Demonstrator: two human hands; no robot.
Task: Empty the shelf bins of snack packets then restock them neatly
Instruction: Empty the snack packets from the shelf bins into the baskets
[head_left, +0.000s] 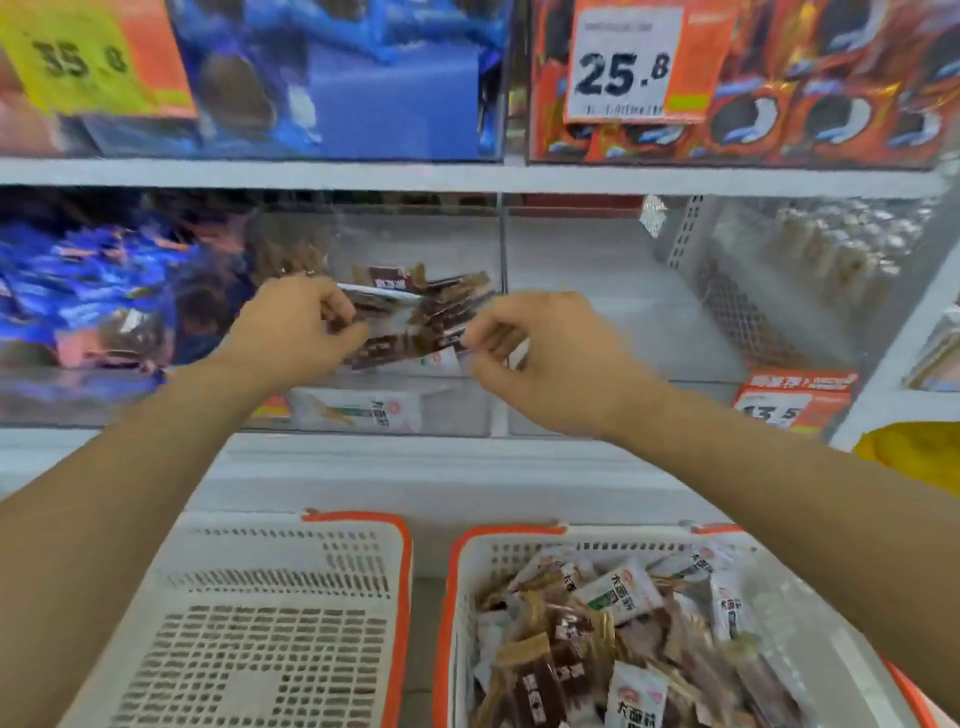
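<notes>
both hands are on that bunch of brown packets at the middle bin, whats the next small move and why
Probably set the brown packets into the middle bin. The left hand and right hand both have a grip on them at its front, and the right basket below holds more.

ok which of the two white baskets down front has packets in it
The right basket, below the right hand, is heaped with snack packets. The left basket shows only its bare perforated floor.

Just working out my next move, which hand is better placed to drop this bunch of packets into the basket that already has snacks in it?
Probably the right hand. It pinches the brown packets together with the left hand, and the filled basket sits below the right arm; the left arm is over the empty basket.
</notes>
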